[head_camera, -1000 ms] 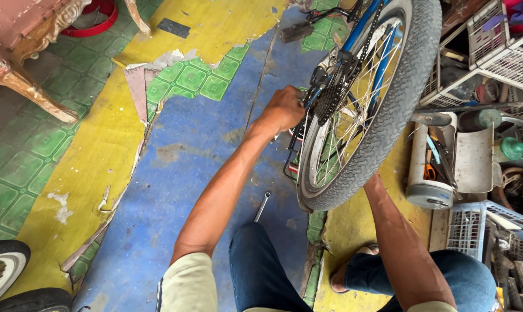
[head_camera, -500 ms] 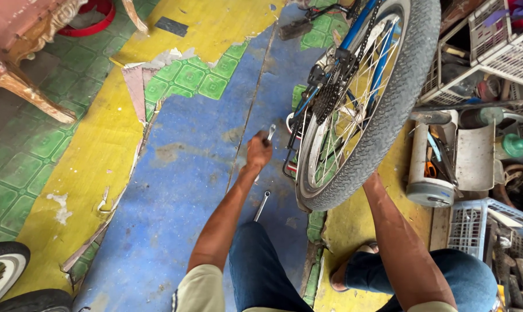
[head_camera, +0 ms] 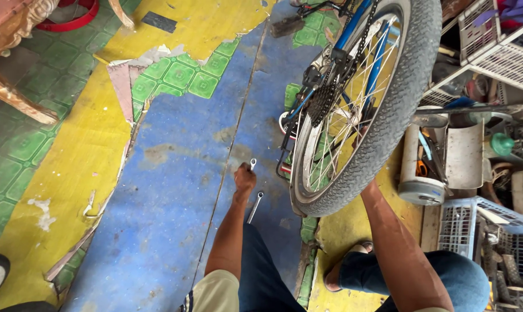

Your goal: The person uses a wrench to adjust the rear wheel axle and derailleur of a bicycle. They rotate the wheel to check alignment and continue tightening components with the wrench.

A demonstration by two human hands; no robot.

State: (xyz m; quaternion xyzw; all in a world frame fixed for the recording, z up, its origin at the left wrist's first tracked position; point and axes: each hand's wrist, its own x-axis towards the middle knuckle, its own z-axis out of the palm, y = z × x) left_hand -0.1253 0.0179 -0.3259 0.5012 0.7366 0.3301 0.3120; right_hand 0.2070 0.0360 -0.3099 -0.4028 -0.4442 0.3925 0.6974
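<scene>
My left hand (head_camera: 245, 178) is closed around a small wrench (head_camera: 252, 164), its ring end poking out above my knuckles. A second wrench (head_camera: 254, 207) lies just below. My right hand is hidden behind the bicycle wheel (head_camera: 362, 110); I cannot tell its grip.

Worn blue-yellow floor covering (head_camera: 175, 190), green tiles (head_camera: 19, 144), carved wooden furniture leg (head_camera: 19, 98)

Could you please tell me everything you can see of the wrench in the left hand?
The wrench is slim, bright metal, with a ring-shaped end pointing up past the left hand. The fingers hide its shaft. It is held low over the blue floor, left of the wheel. A second wrench lies on the floor just below.
</scene>
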